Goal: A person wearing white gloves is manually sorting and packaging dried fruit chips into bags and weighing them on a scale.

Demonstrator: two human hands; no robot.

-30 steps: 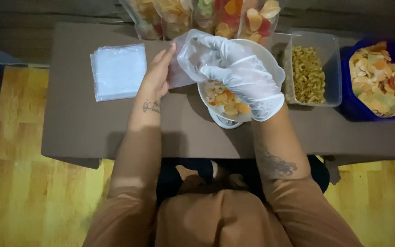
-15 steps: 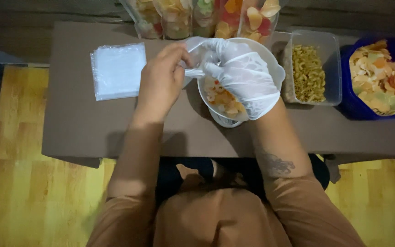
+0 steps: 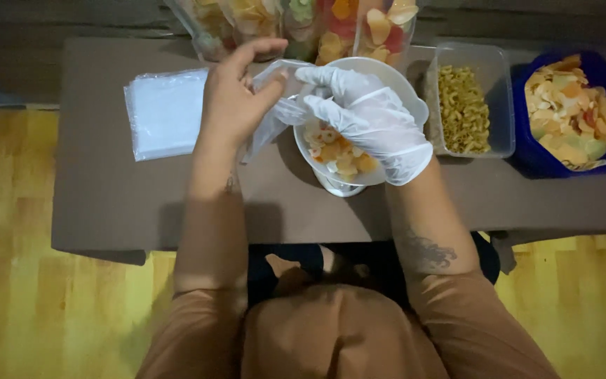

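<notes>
Head view: at upper centre of the frame, the bare left hand (image 3: 231, 98) pinches one edge of a small clear plastic bag (image 3: 275, 105), and the white-gloved right hand (image 3: 369, 119) grips its other side over a white bowl (image 3: 401, 88) of mixed crackers. A stack of clear bags (image 3: 166, 112) lies at upper left on the brown table (image 3: 120, 203); a clear tub of yellow snacks (image 3: 466, 109) and a blue basket of chips (image 3: 569, 112) sit at upper right.

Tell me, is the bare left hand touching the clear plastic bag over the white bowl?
Touching. In the head view, the left hand pinches the clear plastic bag at its top edge, thumb and fingers closed on the film, no gap showing.
</notes>
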